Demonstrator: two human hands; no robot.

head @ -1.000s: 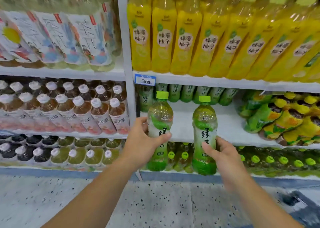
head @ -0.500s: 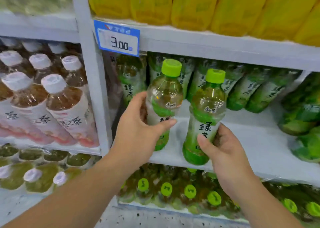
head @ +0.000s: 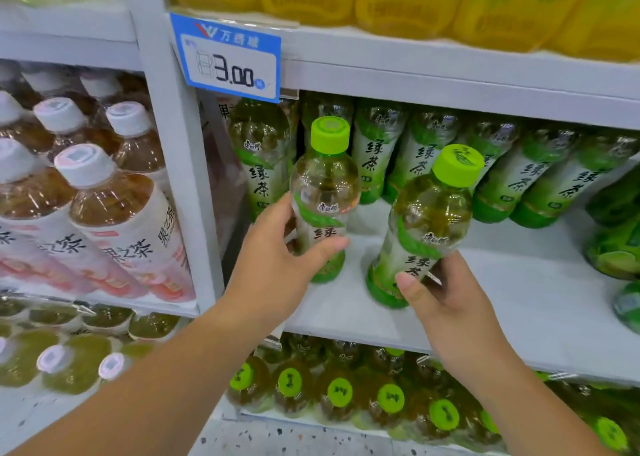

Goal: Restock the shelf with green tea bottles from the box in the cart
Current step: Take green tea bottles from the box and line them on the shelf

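Head view, nearest first: my left hand [head: 277, 258] is curled round the waist of a clear plastic green tea bottle with a lime-green screw cap [head: 325, 185], thumb across the label front and fingers behind it. My right hand [head: 446, 303] grips the lower label of a second green-capped tea bottle [head: 429, 213] the same way, thumb in front. Both hands are full, with no finger spare.

The bottle in my left hand rises straight up out of the grip, its long axis upright. The one in my right hand leans, its cap tipped away to the right of the base. Both bases sit low over the white metal shelf board [head: 502, 300]. I cannot tell whether either touches it.

Each bottle is sealed and filled nearly to the neck with pale yellow-green tea.

Beyond both grips, white board shows. Past that stands a back row of matching green tea bottles [head: 422, 158], so the open ground lies straight ahead of my knuckles. My left hand is nearer the grey upright post [head: 173, 165], just under the blue-edged price tag [head: 230, 57]. I judge the next move to be setting both down and forward, straightening the right one first. The box and the cart are out of sight.
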